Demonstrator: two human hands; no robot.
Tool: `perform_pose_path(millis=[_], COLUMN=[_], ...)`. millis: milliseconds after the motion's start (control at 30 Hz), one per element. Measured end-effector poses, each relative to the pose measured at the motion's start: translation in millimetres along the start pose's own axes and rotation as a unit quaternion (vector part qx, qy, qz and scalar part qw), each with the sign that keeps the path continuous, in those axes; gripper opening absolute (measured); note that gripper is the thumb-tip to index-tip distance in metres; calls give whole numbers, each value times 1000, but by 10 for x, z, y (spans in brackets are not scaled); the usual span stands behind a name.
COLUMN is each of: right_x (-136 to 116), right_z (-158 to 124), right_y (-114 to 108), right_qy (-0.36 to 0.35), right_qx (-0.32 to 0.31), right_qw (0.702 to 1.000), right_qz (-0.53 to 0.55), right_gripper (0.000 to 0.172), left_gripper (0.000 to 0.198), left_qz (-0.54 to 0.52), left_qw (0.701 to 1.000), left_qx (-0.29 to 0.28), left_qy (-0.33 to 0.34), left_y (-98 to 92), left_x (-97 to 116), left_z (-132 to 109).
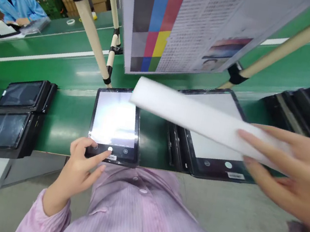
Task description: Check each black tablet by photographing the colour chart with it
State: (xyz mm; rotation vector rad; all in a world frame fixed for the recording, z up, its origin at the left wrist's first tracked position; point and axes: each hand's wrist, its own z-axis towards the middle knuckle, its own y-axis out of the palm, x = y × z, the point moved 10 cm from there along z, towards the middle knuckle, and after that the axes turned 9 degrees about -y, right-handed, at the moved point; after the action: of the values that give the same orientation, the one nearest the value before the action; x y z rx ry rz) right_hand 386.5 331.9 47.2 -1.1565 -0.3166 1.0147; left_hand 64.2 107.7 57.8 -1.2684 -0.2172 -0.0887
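Along green worktop (65,117), your unclenched left hand (83,165) is touching button (110,149) on lit tablet (115,121); right hand (297,167) is gripping white block (185,111); next move's likely needing block kept clear.

We see a bright, evenly lit scene with one harsh glare.
Glare whitens the middle tablet (116,119); softer sheen streaks the bench (68,117). Motion smears the bar (188,113) and right hand (297,167), we find small print on the poster (154,13) soft, and the wide lens stretches things towards the edges.
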Motion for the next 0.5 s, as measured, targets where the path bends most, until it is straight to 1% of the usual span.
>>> perform_pose_path(millis=[67, 100, 133, 200, 267, 400, 433, 500], right_x=[-262, -341, -365, -338, -257, -68, -51, -61], right_z=[188, 236, 261, 253, 190, 54, 36, 29], right_y=[127, 177, 213, 244, 238, 219, 222, 225], right_qy=[-119, -160, -180, -193, -192, -172, -175, -189], right_qx=[-8, -15, -22, -34, -38, -37, -38, -39], right_qw=[992, 986, 982, 979, 980, 983, 983, 979], right_qz=[-29, -44, -52, -47, -31, -41, -51, -70], right_gripper=[64, 67, 69, 70, 68, 60, 57, 55], left_gripper=[30, 30, 29, 28, 28, 28, 28, 28], left_qz=[0, -2, -4, -8, -13, -41, -38, -15], left_qw=[1000, 1000, 1000, 1000, 999, 996, 996, 997], left_qx=[16, 21, 23, 23, 29, 79, 82, 69], left_qy=[0, -1, -2, -1, -1, 22, 24, 22], left_y=[-6, -5, 0, 10, 8, -55, -45, -1], left_x=[-9, -18, -28, -44, -55, -24, -17, -11], left_z=[-16, -26, -37, -54, -63, -69, -63, -40])
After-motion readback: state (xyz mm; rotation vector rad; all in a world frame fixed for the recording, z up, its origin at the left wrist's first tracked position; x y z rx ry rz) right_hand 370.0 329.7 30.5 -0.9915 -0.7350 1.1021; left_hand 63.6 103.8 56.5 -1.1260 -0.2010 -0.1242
